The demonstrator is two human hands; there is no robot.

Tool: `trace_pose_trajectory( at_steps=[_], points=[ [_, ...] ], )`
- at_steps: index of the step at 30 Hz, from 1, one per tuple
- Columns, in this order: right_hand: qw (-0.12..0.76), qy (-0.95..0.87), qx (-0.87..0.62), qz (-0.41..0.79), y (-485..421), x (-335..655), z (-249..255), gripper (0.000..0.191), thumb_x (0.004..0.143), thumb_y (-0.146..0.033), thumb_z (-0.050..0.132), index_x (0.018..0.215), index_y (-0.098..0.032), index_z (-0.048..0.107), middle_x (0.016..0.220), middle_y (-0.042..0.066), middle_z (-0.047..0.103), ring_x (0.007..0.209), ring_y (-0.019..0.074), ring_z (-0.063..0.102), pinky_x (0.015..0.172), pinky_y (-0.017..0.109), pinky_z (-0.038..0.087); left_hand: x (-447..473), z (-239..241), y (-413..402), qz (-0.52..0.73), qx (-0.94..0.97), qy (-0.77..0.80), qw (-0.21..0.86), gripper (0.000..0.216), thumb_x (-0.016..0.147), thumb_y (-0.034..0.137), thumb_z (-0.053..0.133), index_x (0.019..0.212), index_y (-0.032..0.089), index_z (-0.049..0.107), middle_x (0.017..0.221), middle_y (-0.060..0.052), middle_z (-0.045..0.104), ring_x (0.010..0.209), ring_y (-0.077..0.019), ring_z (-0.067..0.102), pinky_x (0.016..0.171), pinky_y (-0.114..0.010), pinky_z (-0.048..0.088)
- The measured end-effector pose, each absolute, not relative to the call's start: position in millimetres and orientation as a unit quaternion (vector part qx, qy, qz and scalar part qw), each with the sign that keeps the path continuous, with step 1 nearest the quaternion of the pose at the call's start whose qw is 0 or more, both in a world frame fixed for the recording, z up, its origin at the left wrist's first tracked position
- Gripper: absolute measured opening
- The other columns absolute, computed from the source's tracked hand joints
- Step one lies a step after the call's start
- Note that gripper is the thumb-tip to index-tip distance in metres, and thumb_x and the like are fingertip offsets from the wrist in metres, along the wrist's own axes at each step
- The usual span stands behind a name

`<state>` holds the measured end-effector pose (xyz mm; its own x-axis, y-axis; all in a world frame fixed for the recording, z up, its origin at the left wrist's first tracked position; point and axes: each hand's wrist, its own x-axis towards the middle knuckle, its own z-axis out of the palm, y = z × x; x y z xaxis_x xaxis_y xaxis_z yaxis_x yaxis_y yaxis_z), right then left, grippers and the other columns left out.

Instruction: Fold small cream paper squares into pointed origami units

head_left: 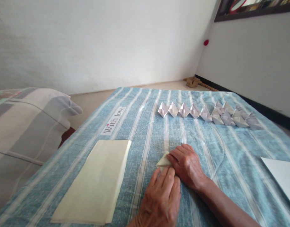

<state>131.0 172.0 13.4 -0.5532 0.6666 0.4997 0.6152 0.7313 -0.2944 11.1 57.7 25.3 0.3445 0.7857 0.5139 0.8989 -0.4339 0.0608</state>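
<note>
A small folded piece of pale yellow paper [164,160] lies on the striped cloth, mostly covered by my hands. My left hand [161,192] presses on its near edge with bent fingers held together. From the right, my right hand [186,162] closes over the paper's right side, its fingers curled. Only the upper left corner of the folded paper shows. Left of my hands rests a stack of pale yellow paper sheets [95,179]. Farther back, several folded paper boats [194,111] stand in a row, bunched together toward the right.
A blue and white striped tablecloth [145,132] covers the table, with a "With love" print on it. A white sheet [280,176] lies at the right edge. Cloth-covered bedding [29,126] is on the left. Behind, a small cardboard box [192,82] sits by the wall.
</note>
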Motion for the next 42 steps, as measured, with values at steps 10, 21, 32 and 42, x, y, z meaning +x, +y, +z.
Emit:
trace_pose_trajectory(
  at_steps=[10,21,32,42],
  points=[
    [0.307,-0.879,-0.361,0.048,170.8,131.7,16.9,0.033,0.094,-0.02,0.052,0.061,-0.019,0.055,0.061,0.002,0.056,0.065,0.0178,0.045,0.069,0.032,0.035,5.0,15.3,52.4,-0.211,-0.807,-0.533,0.142,0.04,0.089,0.036,0.049,0.112,0.007,0.063,0.121,-0.021,0.067,0.113,-0.0353,0.063,0.088,-0.051,0.057],
    [0.315,-0.879,-0.356,0.045,170.5,131.9,16.5,0.034,0.094,-0.019,0.051,0.061,-0.019,0.055,0.061,0.001,0.055,0.065,0.0177,0.045,0.069,0.031,0.035,5.8,18.3,53.8,-0.236,-0.785,-0.55,0.16,0.039,0.092,0.034,0.041,0.111,0.009,0.064,0.12,-0.019,0.068,0.112,-0.033,0.063,0.087,-0.05,0.054],
    [0.314,-0.877,-0.361,0.041,169.9,131.4,16.9,0.034,0.095,-0.02,0.051,0.061,-0.018,0.055,0.061,0.002,0.055,0.065,0.0181,0.044,0.069,0.032,0.035,5.3,19.8,54.1,-0.196,-0.8,-0.549,0.144,0.039,0.09,0.038,0.046,0.111,0.01,0.064,0.122,-0.018,0.067,0.114,-0.0324,0.062,0.088,-0.048,0.053],
    [0.321,-0.873,-0.366,0.046,169.6,129.7,17.7,0.035,0.095,-0.022,0.05,0.06,-0.018,0.056,0.061,0.003,0.055,0.065,0.0178,0.045,0.07,0.032,0.036,2.9,20.9,56.2,-0.196,-0.799,-0.544,0.166,0.037,0.09,0.038,0.045,0.109,0.011,0.063,0.119,-0.017,0.069,0.109,-0.0305,0.065,0.086,-0.047,0.051]
  ],
)
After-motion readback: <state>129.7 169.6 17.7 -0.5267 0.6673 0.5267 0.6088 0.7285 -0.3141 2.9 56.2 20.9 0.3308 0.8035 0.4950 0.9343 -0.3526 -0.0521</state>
